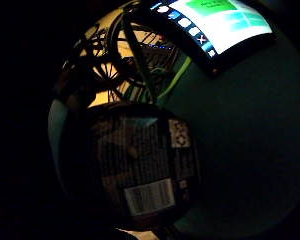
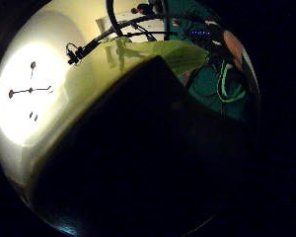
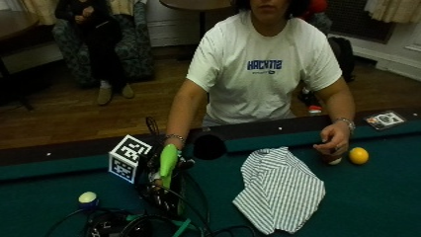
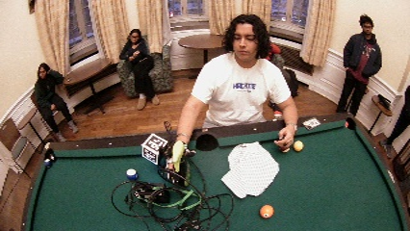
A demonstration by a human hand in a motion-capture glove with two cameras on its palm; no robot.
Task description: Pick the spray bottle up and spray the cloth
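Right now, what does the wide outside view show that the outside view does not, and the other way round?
Only the wide outside view shows the orange ball near the table's front edge and the whole green table.

Only the outside view shows, more closely, the gloved right hand curled round the spray bottle, which has a green top.

Both show the striped cloth lying flat beside the bottle, apart from it, the yellow ball next to the bare left hand, the corner pocket and the tangle of cables.
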